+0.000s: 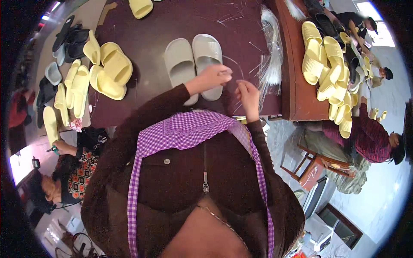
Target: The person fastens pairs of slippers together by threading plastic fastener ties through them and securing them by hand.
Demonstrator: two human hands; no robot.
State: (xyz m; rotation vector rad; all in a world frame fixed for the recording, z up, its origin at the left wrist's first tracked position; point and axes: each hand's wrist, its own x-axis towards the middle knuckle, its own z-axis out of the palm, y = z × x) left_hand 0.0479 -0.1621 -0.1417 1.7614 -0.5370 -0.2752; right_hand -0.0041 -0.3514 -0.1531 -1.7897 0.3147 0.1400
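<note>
A pair of grey slide slippers lies side by side on the dark red table in front of me. My left hand is over the right slipper, its fingers closed in a pinch; what is between them is too small to make out. The left slipper is partly covered by my left forearm. Just right of the pair, my right hand pinches a thin clear plastic strand, which arcs up between the two hands. Both hands are close together but apart.
A bundle of clear plastic strands lies at the table's right, with loose ones scattered nearby. Yellow slippers are heaped on the left, and more yellow slippers on the right table. Co-workers sit at both sides; one hand at left holds a green-handled tool.
</note>
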